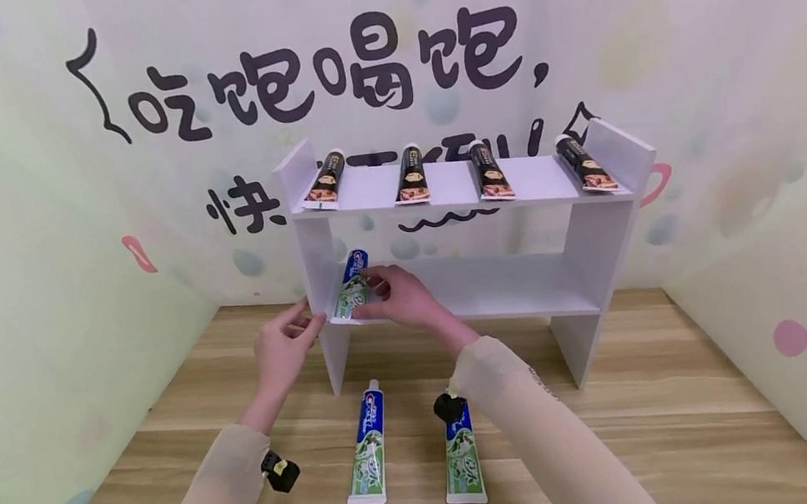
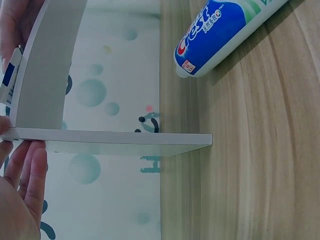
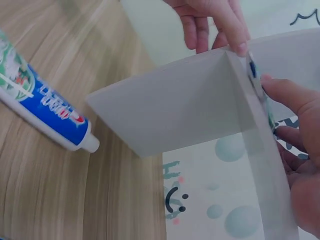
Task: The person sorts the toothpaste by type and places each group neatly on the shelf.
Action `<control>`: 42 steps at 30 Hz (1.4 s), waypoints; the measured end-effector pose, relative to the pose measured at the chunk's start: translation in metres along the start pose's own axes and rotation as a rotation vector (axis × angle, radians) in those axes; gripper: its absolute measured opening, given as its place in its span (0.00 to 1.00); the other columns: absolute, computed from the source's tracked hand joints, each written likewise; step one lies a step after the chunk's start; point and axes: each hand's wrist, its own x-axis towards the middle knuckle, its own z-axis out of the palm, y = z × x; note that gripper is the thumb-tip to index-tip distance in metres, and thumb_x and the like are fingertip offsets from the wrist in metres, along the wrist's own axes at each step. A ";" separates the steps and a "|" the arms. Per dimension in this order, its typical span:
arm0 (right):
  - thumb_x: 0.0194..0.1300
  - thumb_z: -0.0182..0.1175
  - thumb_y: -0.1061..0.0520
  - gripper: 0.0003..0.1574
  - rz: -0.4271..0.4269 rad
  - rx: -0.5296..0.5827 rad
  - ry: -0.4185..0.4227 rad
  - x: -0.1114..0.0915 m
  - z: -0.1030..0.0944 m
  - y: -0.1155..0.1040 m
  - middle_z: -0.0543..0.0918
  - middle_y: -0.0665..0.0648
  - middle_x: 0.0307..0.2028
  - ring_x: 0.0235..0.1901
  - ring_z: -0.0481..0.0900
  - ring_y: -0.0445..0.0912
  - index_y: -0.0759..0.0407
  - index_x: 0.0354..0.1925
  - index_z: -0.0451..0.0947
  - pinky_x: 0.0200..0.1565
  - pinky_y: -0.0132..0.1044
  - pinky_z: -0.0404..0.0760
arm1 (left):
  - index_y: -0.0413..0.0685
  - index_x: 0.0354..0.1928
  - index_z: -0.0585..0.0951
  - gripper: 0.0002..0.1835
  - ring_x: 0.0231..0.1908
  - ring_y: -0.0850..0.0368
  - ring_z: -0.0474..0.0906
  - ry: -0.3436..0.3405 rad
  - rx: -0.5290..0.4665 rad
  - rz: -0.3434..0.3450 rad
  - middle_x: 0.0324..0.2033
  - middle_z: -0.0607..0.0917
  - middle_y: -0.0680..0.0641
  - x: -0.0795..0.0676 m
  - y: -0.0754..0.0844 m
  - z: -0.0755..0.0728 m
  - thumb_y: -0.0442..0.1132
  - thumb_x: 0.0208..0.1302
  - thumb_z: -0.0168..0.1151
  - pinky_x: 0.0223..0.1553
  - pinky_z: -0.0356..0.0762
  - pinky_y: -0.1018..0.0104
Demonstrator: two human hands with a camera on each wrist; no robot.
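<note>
A two-tier white shelf [image 1: 520, 280] stands on the wooden table. On its lower tier, at the left end, lies a blue-and-green toothpaste tube [image 1: 352, 288]. My right hand [image 1: 400, 296] holds this tube from its right side, thumb near the flat end and a finger higher up. At the shelf's left side panel [image 2: 115, 136] is my left hand [image 1: 284, 342], its thumb at the front edge and its fingers against the outer face. Two more such tubes lie on the table before the shelf, a left tube [image 1: 367, 450] and a right tube [image 1: 463, 463] partly covered by the right wrist.
Several black toothpaste tubes [image 1: 413, 175] lie spaced along the top tier, between its raised ends. Behind the shelf rises a pale wall [image 1: 194, 25] with black lettering. Side walls [image 1: 765, 182] border the wooden table [image 1: 683, 436] on both sides.
</note>
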 end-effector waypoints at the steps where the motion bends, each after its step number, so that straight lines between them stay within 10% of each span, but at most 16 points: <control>1: 0.59 0.71 0.47 0.43 0.010 0.007 -0.002 0.000 -0.001 0.000 0.79 0.58 0.58 0.53 0.78 0.51 0.57 0.69 0.68 0.57 0.43 0.80 | 0.41 0.59 0.80 0.23 0.25 0.56 0.85 -0.002 -0.002 0.000 0.35 0.87 0.35 0.000 0.000 0.000 0.41 0.63 0.69 0.25 0.78 0.78; 12: 0.65 0.65 0.49 0.32 0.005 0.080 0.049 -0.018 -0.016 -0.009 0.81 0.57 0.55 0.54 0.79 0.49 0.56 0.64 0.73 0.56 0.43 0.81 | 0.40 0.58 0.81 0.23 0.24 0.54 0.85 0.014 -0.015 -0.006 0.34 0.87 0.34 0.000 -0.001 0.001 0.40 0.62 0.69 0.23 0.77 0.79; 29: 0.66 0.65 0.57 0.22 -0.195 0.075 0.266 -0.104 0.008 -0.002 0.83 0.56 0.48 0.48 0.80 0.48 0.57 0.58 0.76 0.46 0.38 0.84 | 0.40 0.58 0.80 0.23 0.25 0.57 0.85 0.004 0.000 -0.023 0.35 0.87 0.36 0.000 0.000 0.000 0.41 0.63 0.69 0.24 0.77 0.78; 42: 0.61 0.70 0.55 0.28 -0.060 0.005 0.251 -0.149 0.021 0.035 0.82 0.48 0.51 0.49 0.78 0.42 0.50 0.59 0.75 0.44 0.36 0.84 | 0.41 0.59 0.80 0.24 0.27 0.55 0.85 0.000 0.005 -0.019 0.35 0.87 0.36 -0.001 -0.002 0.000 0.43 0.63 0.69 0.25 0.78 0.78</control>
